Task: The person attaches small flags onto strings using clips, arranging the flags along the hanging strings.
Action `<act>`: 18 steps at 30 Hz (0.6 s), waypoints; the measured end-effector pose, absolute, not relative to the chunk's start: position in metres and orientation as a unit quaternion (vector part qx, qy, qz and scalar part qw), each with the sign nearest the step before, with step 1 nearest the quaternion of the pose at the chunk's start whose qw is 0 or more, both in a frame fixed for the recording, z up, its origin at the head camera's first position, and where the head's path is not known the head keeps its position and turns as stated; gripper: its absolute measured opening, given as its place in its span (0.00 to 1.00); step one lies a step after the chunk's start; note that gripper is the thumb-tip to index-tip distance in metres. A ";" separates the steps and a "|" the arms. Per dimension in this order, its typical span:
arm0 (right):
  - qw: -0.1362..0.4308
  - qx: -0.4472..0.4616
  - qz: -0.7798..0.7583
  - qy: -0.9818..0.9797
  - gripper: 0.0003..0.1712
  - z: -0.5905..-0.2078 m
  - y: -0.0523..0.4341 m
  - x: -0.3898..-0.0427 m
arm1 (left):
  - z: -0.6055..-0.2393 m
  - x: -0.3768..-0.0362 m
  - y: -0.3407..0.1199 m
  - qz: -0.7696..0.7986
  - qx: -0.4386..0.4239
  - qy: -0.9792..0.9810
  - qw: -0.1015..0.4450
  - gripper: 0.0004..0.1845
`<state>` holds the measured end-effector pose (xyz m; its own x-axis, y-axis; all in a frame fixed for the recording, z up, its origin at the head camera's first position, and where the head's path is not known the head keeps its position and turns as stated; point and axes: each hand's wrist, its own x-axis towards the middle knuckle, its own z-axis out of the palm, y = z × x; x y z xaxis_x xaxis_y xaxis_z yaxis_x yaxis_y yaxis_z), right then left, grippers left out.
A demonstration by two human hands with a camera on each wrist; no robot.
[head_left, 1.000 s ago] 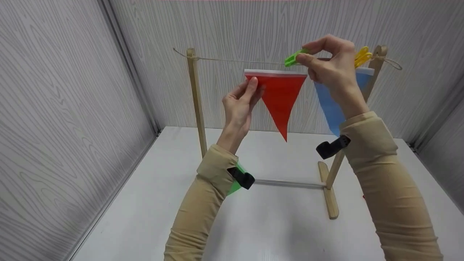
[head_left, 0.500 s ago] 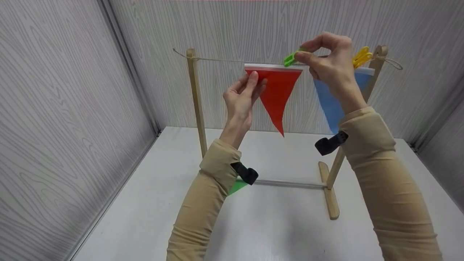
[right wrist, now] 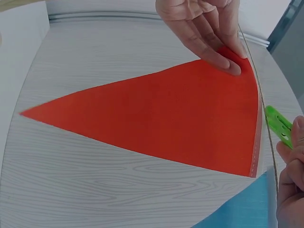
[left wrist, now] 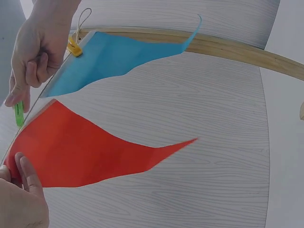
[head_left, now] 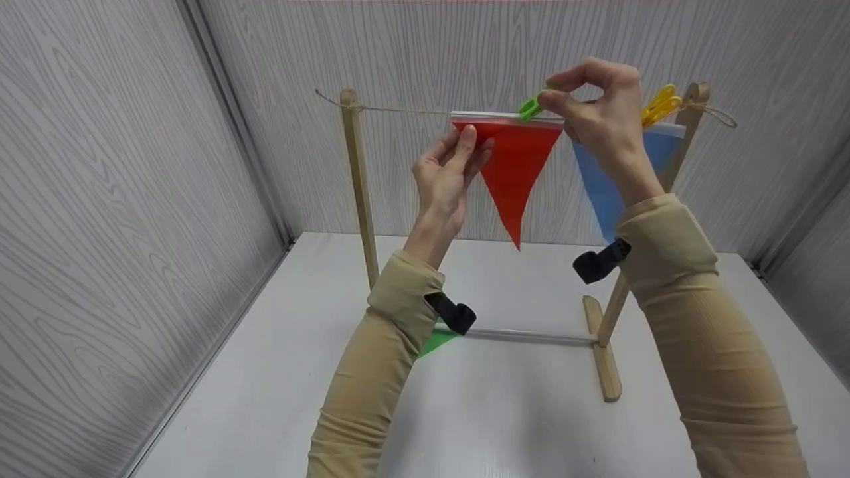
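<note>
- Red pennant (head_left: 514, 169), head view: it hangs point-down with its white top band against the string (head_left: 405, 110) stretched between two wooden posts. The left hand (head_left: 448, 176) pinches the pennant's upper left corner between thumb and fingers, just below the string.
- Head view, right hand (head_left: 601, 109): thumb and forefinger squeeze a green clothespin (head_left: 530, 107) at the string, over the pennant's upper right corner. Whether the pin already bites the string cannot be told.
- Head view, surroundings: a blue pennant (head_left: 607, 189) hangs from the string to the right of the red one, fixed by a yellow clothespin (head_left: 659, 104) near the right post (head_left: 684, 129). The left post (head_left: 358, 186) stands well apart to the left of the red pennant. A green pennant (head_left: 435, 342) lies on the white table (head_left: 518, 411) below the string, partly hidden by the left sleeve.
- Left wrist view: left-hand fingers (left wrist: 28, 175) grasp the red pennant's corner; the right hand (left wrist: 35, 54) holds the green clothespin (left wrist: 19, 114) at the string beside the blue pennant (left wrist: 118, 57).
- Right wrist view: left-hand fingers (right wrist: 213, 52) are clamped on the red pennant (right wrist: 166, 118) corner next to the string; the green clothespin (right wrist: 279, 126) sits just beyond the string, gripped by right-hand fingertips (right wrist: 294, 156).
</note>
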<state>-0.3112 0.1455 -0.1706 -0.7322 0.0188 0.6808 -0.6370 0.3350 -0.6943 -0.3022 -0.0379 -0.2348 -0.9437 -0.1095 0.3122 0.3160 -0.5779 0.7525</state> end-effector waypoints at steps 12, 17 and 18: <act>0.308 0.160 0.465 -0.814 0.14 -0.166 0.137 -0.305 | -0.235 -0.304 -0.038 -0.881 -0.127 -0.439 0.121 0.18; 0.307 0.158 0.446 -0.826 0.14 -0.166 0.136 -0.304 | -0.236 -0.304 -0.037 -0.878 -0.129 -0.445 0.119 0.18; 0.307 0.156 0.444 -0.827 0.14 -0.166 0.136 -0.303 | -0.236 -0.303 -0.037 -0.878 -0.128 -0.446 0.119 0.19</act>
<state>-0.3033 0.1356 -0.1659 -0.7629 0.0139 0.6464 -0.5313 0.5561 -0.6391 -0.3034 -0.0367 -0.2359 -0.9390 -0.0942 0.3307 0.3228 -0.5734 0.7530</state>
